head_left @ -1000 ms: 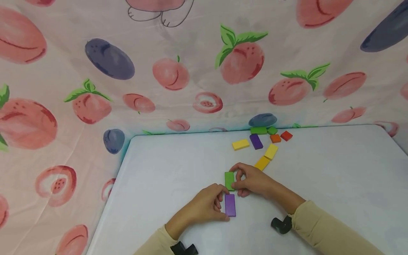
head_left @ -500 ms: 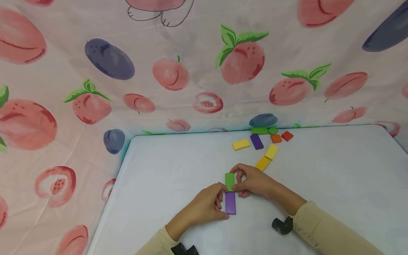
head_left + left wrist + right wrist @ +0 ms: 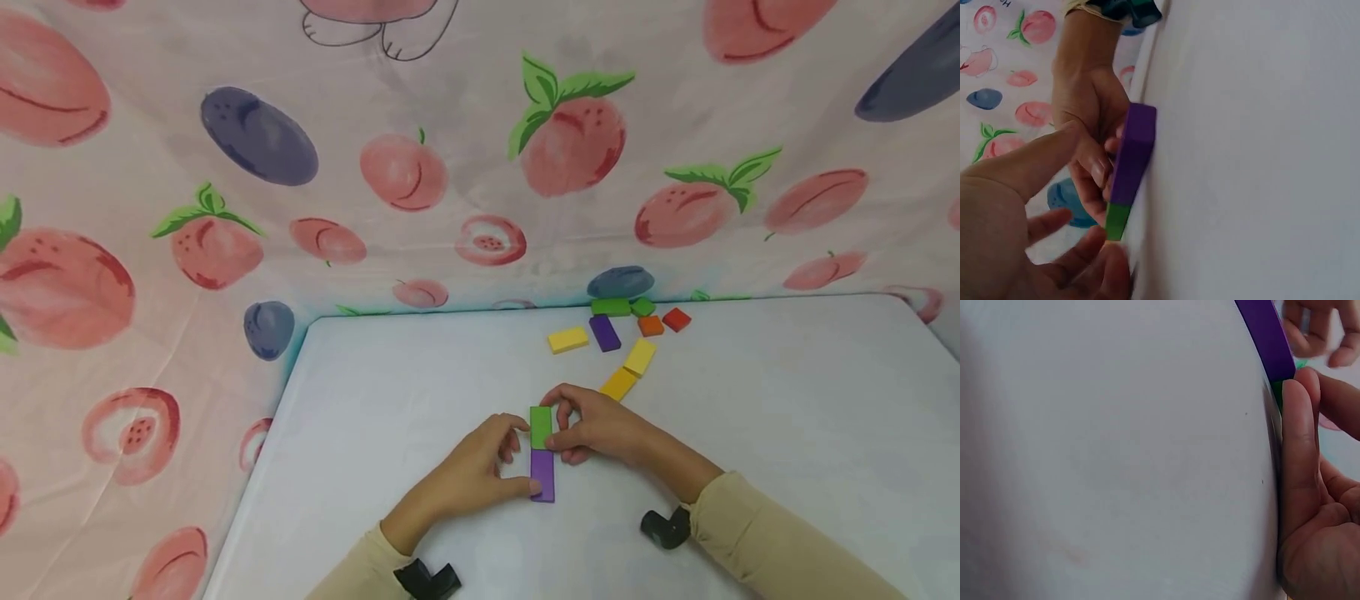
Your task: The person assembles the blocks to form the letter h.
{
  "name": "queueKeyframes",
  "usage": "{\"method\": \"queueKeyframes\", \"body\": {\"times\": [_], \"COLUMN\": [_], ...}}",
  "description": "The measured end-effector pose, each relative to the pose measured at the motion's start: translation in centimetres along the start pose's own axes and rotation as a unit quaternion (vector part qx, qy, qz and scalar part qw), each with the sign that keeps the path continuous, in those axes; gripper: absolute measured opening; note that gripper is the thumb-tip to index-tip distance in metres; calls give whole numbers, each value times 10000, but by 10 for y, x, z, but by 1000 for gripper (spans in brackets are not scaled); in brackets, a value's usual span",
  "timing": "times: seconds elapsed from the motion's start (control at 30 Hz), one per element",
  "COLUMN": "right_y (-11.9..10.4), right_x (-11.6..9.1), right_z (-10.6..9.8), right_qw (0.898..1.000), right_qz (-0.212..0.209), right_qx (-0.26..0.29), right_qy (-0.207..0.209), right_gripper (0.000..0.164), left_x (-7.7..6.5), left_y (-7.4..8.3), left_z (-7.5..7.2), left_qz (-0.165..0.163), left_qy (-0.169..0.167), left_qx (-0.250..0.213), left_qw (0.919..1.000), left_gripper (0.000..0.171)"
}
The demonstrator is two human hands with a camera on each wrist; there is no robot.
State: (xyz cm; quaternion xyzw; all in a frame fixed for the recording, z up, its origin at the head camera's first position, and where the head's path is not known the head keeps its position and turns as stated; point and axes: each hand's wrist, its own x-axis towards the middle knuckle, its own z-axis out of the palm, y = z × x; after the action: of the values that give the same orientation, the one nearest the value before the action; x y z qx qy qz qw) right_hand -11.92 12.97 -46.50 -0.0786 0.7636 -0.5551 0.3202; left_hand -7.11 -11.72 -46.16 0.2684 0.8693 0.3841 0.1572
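A green block [image 3: 540,425] and a purple block [image 3: 543,467] lie end to end on the white table, their short ends touching. My right hand [image 3: 596,425] pinches the green block between thumb and index finger, at its right side and far end. To the left of the blocks is my left hand [image 3: 476,467], thumb and fingers spread and relaxed. In the left wrist view a gap shows between that thumb [image 3: 1035,159] and the purple block [image 3: 1135,153]. Most of the green block is hidden in the right wrist view behind the right fingers [image 3: 1299,425].
Beyond my hands lie loose blocks: yellow [image 3: 567,340], dark purple [image 3: 604,333], green [image 3: 611,307], orange [image 3: 651,326] and red [image 3: 677,319]. Two more yellow ones, one of them this deeper yellow block [image 3: 618,383], sit just past the right hand. A fruit-print cloth [image 3: 420,92] rises behind the table.
The purple block has moved away from me and closed the gap to the green block. My left hand has since loosened and drawn back from the purple block. The right hand stays put.
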Motion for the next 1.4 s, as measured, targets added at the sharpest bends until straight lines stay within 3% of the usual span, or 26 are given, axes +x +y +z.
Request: {"method": "queueKeyframes", "body": {"times": [0.13,0.3,0.6,1.4], "right_y": [1,0,-1,-2], "right_x": [0,0,0,-2], "right_z": [-2,-2,2,4], "right_qw": [9999,9999,9989,9978], "right_qz": [26,48,210,79], "right_qx": [-27,-72,-351,-651], "right_qy": [-112,-86,211,63], "right_gripper": [58,61,60,56], "left_x": [0,1,0,-5], "left_y": [-2,-7,-12,-16], "left_z": [-2,0,2,7], "left_qz": [284,157,74,238], "left_qy": [253,-63,-460,-317], "left_qx": [1036,1533,1606,1725], "left_qw": [9939,9880,9859,9842], "left_gripper": [71,82,83,78]}}
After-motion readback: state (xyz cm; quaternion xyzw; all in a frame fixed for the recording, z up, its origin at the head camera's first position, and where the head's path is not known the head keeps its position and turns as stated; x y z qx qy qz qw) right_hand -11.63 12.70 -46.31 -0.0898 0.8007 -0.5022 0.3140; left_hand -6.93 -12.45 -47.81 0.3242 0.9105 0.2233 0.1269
